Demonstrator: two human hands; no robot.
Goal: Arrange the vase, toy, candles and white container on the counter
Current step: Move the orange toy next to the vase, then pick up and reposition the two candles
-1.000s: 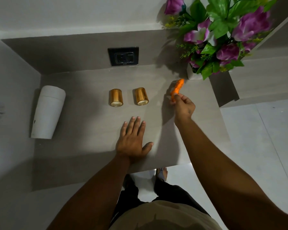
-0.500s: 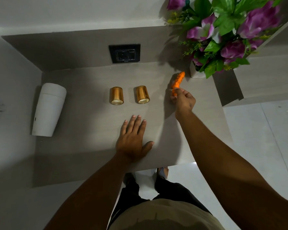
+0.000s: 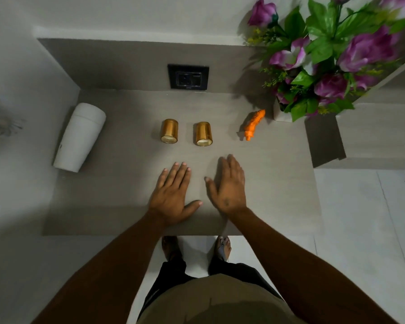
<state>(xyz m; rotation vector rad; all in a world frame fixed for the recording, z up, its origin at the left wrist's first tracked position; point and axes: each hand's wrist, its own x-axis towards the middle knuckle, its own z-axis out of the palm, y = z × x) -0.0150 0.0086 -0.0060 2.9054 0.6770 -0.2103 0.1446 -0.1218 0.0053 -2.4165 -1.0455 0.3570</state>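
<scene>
On the grey counter (image 3: 117, 197) stand two gold candles (image 3: 169, 134) (image 3: 203, 134) side by side in the middle. An orange toy tiger (image 3: 253, 124) stands free to their right, just in front of the white vase (image 3: 281, 114) filled with purple flowers and green leaves. The white container (image 3: 80, 140) stands at the counter's left end. My left hand (image 3: 173, 195) lies flat and open on the counter near its front edge. My right hand (image 3: 229, 185) is open beside it, holding nothing, well short of the toy.
A black wall socket (image 3: 188, 76) sits on the back panel behind the candles. A wooden shelf unit (image 3: 369, 134) borders the counter on the right. White floor tiles and my feet show below the counter's front edge.
My right hand let go of the orange toy, which now stands by the vase, and drew back toward me to rest beside my left hand. The left hand stayed put.
</scene>
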